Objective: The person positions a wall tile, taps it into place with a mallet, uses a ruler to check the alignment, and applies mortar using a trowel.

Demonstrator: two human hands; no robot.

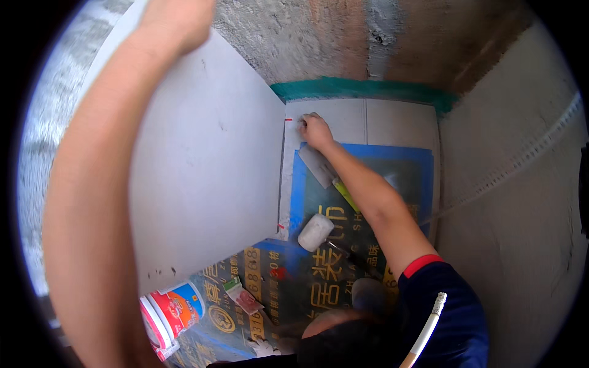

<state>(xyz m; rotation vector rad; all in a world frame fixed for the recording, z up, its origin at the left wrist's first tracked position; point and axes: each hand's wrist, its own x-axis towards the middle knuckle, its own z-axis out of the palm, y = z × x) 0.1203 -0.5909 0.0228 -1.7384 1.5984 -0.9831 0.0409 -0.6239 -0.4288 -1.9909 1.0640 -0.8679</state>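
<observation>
At the upper left, my left hand (178,24) is curled over the top of a large pale wall tile (208,141), with its fingertips out of sight. Low down by the far inner corner, my right hand (315,131) is closed in a pinch over the pale floor tile (346,116). Whatever sits between its fingers is too small to name. Just left of it, a red tile spacer (288,119) pokes from the joint at the wall tile's foot. Nearer me, a second red spacer (281,227) sits in that joint. Under my right forearm lies a trowel (316,167) with a yellow-green handle.
A white-headed mallet (316,233) lies on the dark printed floor sheet (392,178), which is edged with blue tape. Red-and-white bucket (175,313) and small packet (244,297) stand lower left. Grey wall (509,202) rises at right. A cigarette (426,331) juts in below.
</observation>
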